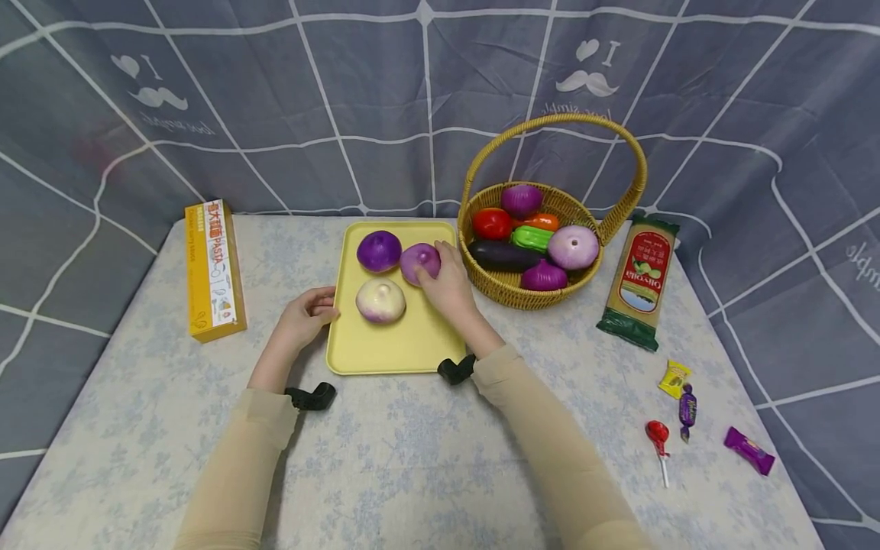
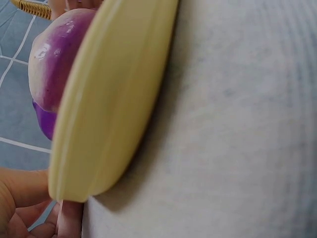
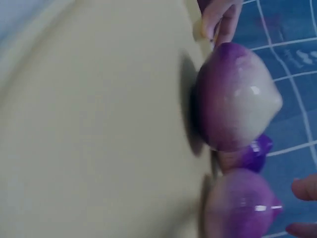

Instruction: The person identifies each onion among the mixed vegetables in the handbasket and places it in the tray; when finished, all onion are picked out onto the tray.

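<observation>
A person sits at a worktop [image 1: 412, 458] covered in a pale flowered cloth, both arms in beige sleeves. In front of them lies a yellow tray [image 1: 385, 347] holding three toy onions. The right hand [image 1: 450, 284] rests on the light purple onion [image 1: 418, 260] at the tray's far right, fingers curled over its near side, holding it down on the tray. Just left of it, touching or nearly so, sits a dark purple onion [image 1: 379, 250]. Nearer the person is a white and purple onion [image 1: 380, 299], standing free.

The left hand [image 1: 305, 315] pinches the tray's left rim, fingers curled around the edge; the left wrist view shows the thumb [image 2: 22, 186] beside the rim.

To the right of the tray stands a wicker basket [image 1: 509, 286] with a tall handle, filled with more toy vegetables: onions, a tomato, an aubergine. A yellow pasta box [image 1: 213, 267] lies at the left, a packet of spaghetti [image 1: 638, 283] at the right, and wrapped sweets and a lollipop [image 1: 658, 437] near the right edge.

The round onions look smooth and could roll. If the right hand lets go off balance, or nudges its neighbour, an onion may roll across the tray; a tug on the rim could do the same.
</observation>
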The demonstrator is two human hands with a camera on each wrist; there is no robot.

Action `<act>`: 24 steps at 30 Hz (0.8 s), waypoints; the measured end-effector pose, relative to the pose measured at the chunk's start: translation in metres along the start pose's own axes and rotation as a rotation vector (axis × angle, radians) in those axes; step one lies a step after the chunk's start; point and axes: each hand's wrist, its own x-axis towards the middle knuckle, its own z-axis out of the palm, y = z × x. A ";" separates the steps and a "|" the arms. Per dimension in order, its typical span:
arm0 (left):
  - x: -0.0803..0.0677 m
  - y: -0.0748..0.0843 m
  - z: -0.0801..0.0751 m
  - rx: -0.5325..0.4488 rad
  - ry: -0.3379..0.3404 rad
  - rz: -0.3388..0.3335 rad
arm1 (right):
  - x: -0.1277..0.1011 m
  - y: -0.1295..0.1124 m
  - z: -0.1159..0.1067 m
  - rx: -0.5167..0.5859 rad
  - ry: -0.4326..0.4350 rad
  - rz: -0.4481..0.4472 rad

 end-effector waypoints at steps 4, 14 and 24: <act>0.000 0.001 0.000 -0.002 -0.005 -0.005 | -0.011 -0.008 -0.022 0.034 -0.005 -0.063; -0.001 -0.001 -0.001 -0.010 -0.012 0.008 | -0.030 0.001 -0.080 0.211 0.105 -0.157; -0.001 0.000 -0.001 -0.008 -0.009 0.004 | -0.036 0.040 -0.131 0.289 0.269 -0.110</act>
